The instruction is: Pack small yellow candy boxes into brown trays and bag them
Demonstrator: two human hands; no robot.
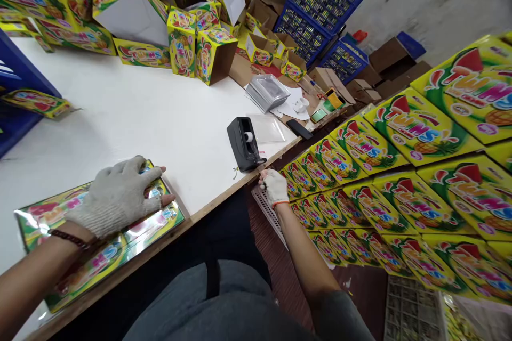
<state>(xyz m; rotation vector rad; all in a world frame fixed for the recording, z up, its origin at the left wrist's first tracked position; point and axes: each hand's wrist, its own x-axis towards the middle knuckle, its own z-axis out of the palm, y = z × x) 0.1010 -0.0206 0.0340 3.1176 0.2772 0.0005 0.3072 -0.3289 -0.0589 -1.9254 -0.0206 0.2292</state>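
Note:
My left hand [120,192], in a grey fingerless glove, lies flat with fingers spread on a flat, shiny yellow-and-green printed carton [148,240] marked TWINS. Clear plastic seems to cover its glossy top, and it rests along the table's front edge. My right hand [276,186], in a white glove, is just past that edge, its fingers pinched at the cutting end of a black tape dispenser [240,144]. A short end of tape appears to be between the fingertips, though it is small and hard to make out. A white roll sits inside the dispenser.
Stacked TWINS cartons [424,170] form a wall on my right. Open printed boxes [216,53] crowd the far side of the white table [160,101]. Clear plastic lids [268,90] and a dark phone-like object [299,129] lie beyond the dispenser. A blue crate [24,80] stands left.

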